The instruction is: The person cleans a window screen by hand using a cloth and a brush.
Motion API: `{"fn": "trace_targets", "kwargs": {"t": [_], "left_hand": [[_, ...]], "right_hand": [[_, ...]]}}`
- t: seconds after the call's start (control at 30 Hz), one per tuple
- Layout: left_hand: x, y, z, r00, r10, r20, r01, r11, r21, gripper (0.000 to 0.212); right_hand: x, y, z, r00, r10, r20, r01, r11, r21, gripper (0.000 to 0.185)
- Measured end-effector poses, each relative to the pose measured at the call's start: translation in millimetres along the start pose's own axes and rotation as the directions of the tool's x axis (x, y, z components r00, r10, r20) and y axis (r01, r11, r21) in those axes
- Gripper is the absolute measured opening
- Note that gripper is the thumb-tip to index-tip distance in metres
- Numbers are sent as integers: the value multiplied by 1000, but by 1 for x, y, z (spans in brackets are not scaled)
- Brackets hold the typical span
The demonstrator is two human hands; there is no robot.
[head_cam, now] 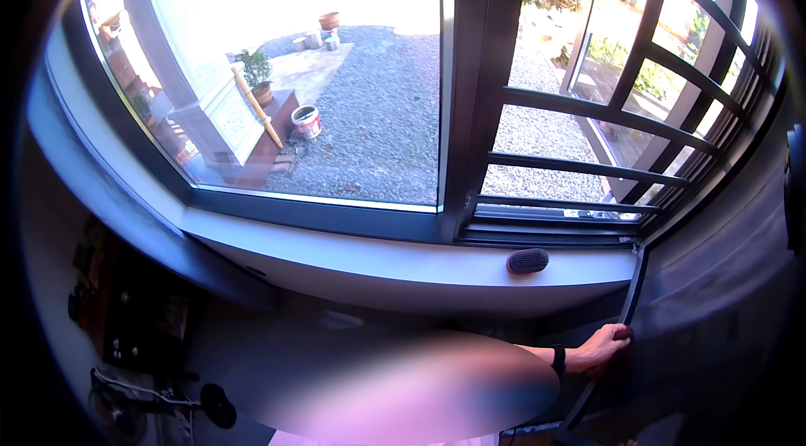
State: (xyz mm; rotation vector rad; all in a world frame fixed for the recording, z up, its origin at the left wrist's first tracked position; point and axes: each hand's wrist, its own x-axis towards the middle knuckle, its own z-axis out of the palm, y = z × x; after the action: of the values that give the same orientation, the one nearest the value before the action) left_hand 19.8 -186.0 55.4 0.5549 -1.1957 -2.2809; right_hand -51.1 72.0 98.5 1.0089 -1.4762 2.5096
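My right hand (601,348), with a black band at the wrist, reaches out to the right. Its fingers close around a small dark red object (622,334), held against the dark frame (636,285) of an inward-opened window panel. Too little of that object shows to tell its kind. On the white windowsill (390,257) lies a dark brush (527,261), bristles facing up, apart from the hand. My left hand is out of view. A blurred patch covers the middle of the lower picture.
Dark metal bars (585,168) cross the right window opening; fixed glass (378,100) fills the left. Outside are gravel, a paint bucket (306,122) and potted plants. A dark cabinet (141,320) and a bicycle-like object (157,402) stand at the lower left.
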Motion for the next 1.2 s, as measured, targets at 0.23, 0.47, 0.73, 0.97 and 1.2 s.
{"fn": "trace_targets", "kwargs": {"t": [0.23,0.47,0.73,0.97,1.2], "left_hand": [[30,-36,-1,713,701,-10,-466,484,741,19],[13,-51,-22,729,660,183,-415,214,884,37],[-34,-82,-9,669,463,582,-648,-20,761,47],[-72,-82,2,596,285,751,-750,-136,647,29],[-76,-71,-5,578,119,808,-800,-117,589,49]], "right_hand": [[-6,-13,-3,984,174,39,-172,984,-50,81],[-7,-12,41,978,202,56,-201,979,-31,81],[-8,-19,27,981,194,14,-191,976,-103,86],[-9,-18,35,985,168,27,-166,984,-68,84],[-6,-15,32,985,172,-15,-172,984,-35,84]]}}
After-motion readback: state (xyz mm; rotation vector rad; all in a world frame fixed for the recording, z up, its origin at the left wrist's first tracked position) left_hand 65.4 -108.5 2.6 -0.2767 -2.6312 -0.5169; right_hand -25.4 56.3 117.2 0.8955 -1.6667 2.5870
